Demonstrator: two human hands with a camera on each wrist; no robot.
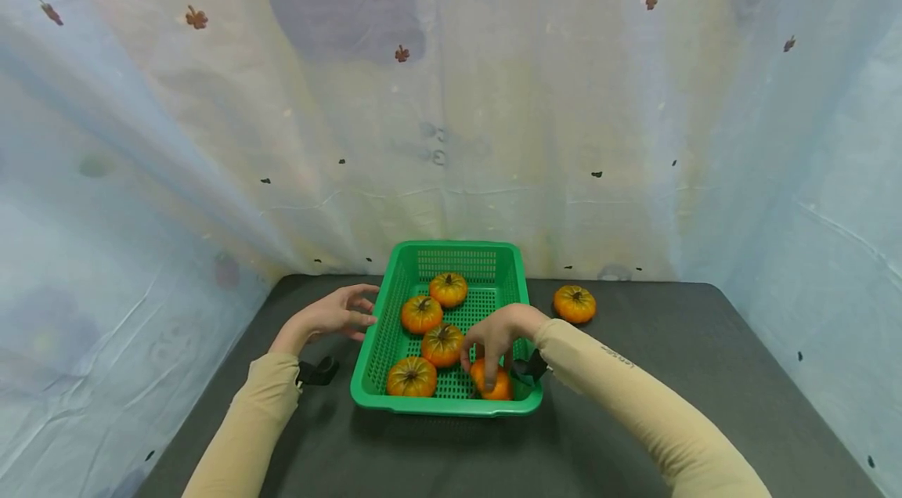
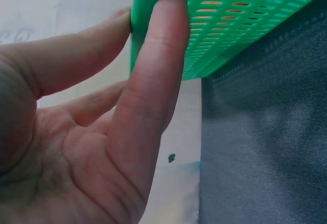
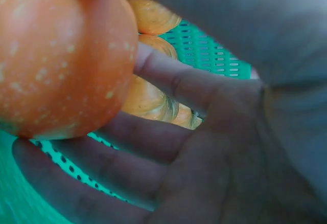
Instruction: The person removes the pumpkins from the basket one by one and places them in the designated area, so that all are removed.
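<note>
A green plastic basket (image 1: 451, 406) stands on the dark table with several small orange pumpkins inside. In its near right corner my right hand (image 1: 493, 333) grips a small pumpkin (image 1: 499, 386), with the fingers spread round its side. The right wrist view shows this pumpkin (image 3: 66, 60) large and close, its top cut off by the frame. At the basket's left side, my left hand (image 1: 340, 314) touches the rim with thumb and fingertips. A nearly straight finger (image 2: 161, 40) lies along the outer wall in the left wrist view.
Another small pumpkin (image 1: 574, 304) sits on the table (image 1: 634, 373) to the right of the basket. Inside the basket, pumpkins (image 1: 412, 377) line the left side and middle. A pale sheet (image 1: 479, 130) hangs behind the table and along both sides.
</note>
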